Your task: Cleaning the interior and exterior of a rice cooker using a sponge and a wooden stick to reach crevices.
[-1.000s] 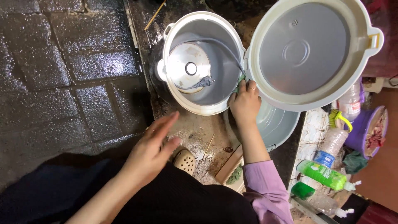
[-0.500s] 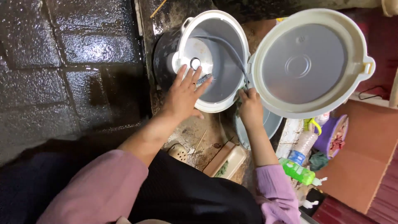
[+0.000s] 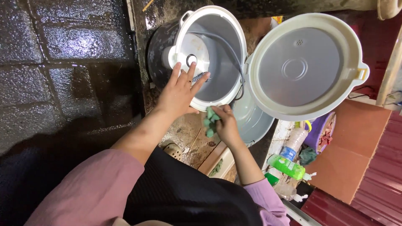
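**Hands at an open cooker, green pad at the rim**

We look down on a rice cooker [image 3: 211, 54] lying tipped on a wet, grimy counter [image 3: 190, 134], its hinged lid [image 3: 307, 67] swung wide to the right. Our left hand [image 3: 180, 90] lies flat on the cooker's near rim, fingers spread and reaching over the edge toward the round heating plate [image 3: 192, 52] inside; it grips nothing. Our right hand [image 3: 226, 123] sits just below the rim, its grip pressed together around a crumpled green pad [image 3: 209, 121], which pokes out above the knuckles and is close to, perhaps touching, the cooker's edge.

As for progress, we judge the wiping barely begun: the pad is outside the pot, and the grey wall and plate show no suds or wet streaks that we can make out, though glare makes that hard to say for sure. The lid's inner face also looks dry.

A pale basin [image 3: 251, 121] lies half under the cooker, and a green bottle [image 3: 287, 166] stands at lower right.
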